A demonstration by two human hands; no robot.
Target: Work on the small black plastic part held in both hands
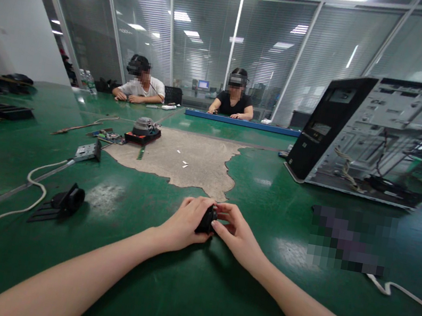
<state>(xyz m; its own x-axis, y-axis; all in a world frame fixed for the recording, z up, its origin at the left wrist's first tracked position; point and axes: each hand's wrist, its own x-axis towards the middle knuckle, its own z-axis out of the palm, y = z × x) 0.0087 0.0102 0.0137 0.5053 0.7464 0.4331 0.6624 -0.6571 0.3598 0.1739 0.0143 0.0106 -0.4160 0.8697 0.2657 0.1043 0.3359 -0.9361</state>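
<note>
The small black part (206, 221) sits between the two hands, straight ahead of the person. The left hand (186, 220) curls around its left side, fingers over the top and thumb below; the right hand (237, 231) has its thumb and fingertips bent in close against the right side. Whether the part touches the green table (156, 294) cannot be told.

Just beyond the fingers begins the ragged near edge of a grey-brown patch (202, 164). Green tabletop stretches to either side: leftward to a black bracket (73, 200), well apart from the left hand, and rightward to a blurred-out strip (346, 240). Farther off at the right stands an open computer case (329, 118).
</note>
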